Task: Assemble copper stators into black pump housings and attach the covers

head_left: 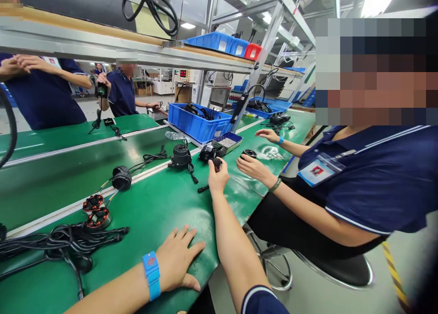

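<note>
My left hand (176, 259), with a blue wrist strap, lies flat on the green tabletop (147, 213), fingers spread and nothing in it. Stretched forward, my right hand (219, 179) is closed around a small black part (216, 162) that its fingers partly cover. Just behind that hand sits a black motor housing (207, 152). A finned black motor unit (181, 156) with a short cable stands to its left. A black cable connector (203, 189) lies beside my right wrist. Farther left, a round black housing (122, 178) is wired to copper-wound stators (98, 217).
At the right sits a co-worker, whose hand (255, 168) is beside a black ring part (249, 154). Bundled black cables (65, 241) lie at the left front. A blue bin (198, 124) and a small tray (227, 143) stand behind. A metal shelf rail (102, 47) crosses above.
</note>
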